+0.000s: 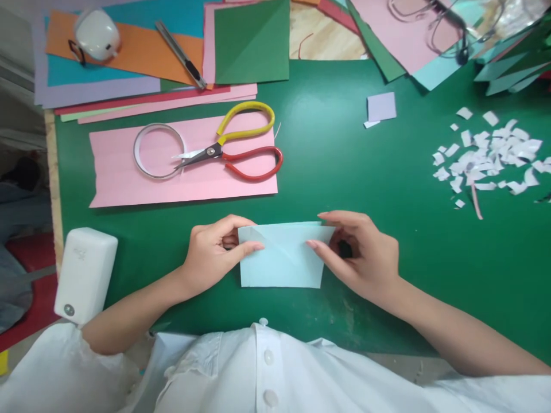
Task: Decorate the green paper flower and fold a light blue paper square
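A folded sheet of light blue paper is held between my two hands near the front of the green table. My left hand pinches its left upper corner, thumb on the front face and fingers behind. At the other end, my right hand grips the upper right corner, its thumb on the front and its index finger along the top edge. A slightly parted second layer shows along the top of the paper. Faint diagonal creases cross its front face.
Scissors and a tape roll lie on a pink paper strip. A utility knife rests on coloured sheets at the back left. White paper scraps are heaped at right. A white power bank sits left.
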The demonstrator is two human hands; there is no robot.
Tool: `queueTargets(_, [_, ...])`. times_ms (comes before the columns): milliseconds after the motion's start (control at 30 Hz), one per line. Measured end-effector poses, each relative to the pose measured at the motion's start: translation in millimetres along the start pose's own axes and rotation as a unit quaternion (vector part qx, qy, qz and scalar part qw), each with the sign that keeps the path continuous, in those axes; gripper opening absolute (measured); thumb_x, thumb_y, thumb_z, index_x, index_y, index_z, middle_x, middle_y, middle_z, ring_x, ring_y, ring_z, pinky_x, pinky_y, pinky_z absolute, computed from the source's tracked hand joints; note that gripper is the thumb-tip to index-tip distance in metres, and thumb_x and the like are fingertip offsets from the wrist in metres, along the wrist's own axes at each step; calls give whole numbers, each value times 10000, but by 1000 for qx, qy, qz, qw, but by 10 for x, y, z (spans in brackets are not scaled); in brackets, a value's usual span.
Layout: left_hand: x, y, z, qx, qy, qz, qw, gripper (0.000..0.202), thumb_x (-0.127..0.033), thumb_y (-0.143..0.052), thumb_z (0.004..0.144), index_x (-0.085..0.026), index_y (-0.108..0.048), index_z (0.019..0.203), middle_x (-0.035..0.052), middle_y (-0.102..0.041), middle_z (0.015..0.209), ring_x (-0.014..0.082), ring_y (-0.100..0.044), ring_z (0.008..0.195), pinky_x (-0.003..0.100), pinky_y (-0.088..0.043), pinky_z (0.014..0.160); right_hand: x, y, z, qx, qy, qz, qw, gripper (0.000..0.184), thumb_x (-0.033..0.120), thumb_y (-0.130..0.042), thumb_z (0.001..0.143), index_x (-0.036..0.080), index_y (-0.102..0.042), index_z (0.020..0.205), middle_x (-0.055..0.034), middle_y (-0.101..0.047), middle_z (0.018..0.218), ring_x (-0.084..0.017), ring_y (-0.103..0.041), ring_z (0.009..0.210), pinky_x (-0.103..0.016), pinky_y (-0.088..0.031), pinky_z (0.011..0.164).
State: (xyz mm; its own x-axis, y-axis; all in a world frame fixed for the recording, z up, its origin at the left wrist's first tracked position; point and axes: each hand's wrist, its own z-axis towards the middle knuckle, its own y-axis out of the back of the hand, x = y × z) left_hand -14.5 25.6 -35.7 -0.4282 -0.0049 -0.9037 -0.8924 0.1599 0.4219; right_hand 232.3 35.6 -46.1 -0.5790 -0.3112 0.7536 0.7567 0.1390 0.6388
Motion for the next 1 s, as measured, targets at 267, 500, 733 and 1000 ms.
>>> queueTargets(267, [45,59,56,-66,-53,89,992,192,-379,-681,869,-190,-703,839,-59,-588,538,40,-477,444,131,-406,442,-8,147,99,28,-186,178,966,111,373,-714,827,329,-616,854,66,-579,561,-110,-487,358,-298,-366,339])
queueTargets(500, [177,105,124,-202,-202,275,918,303,-212,-705,841,-231,-651,1139,-26,-665,777,57,-488,504,174,-436,524,-144,210,5,-118,-106,214,964,159,275,-637,882,426,-670,921,31,-712,745,-205,-676,549,-358,-472,360])
queueTargets(733, [191,172,172,-170,-283,439,836,292,-176,-689,810,-227,-675,1097,117,-611,1132,196,-601,860,321,-514,723,-290,327,30,27,223,119,967,432,37,-572,743,317,-637,1065,-63,-755,1023,-218,-749,826,-354,-656,598])
queueTargets(1000, [110,111,103,93,-426,320,841,285,-208,-557,905,-237,-639,1177,43,-683,1248,192,-606,1224,300,-516,971,-341,218,79,78,348,-20,934,165,99,-577,816,250,-610,873,-65,-737,922,-191,-717,908,-310,-647,742])
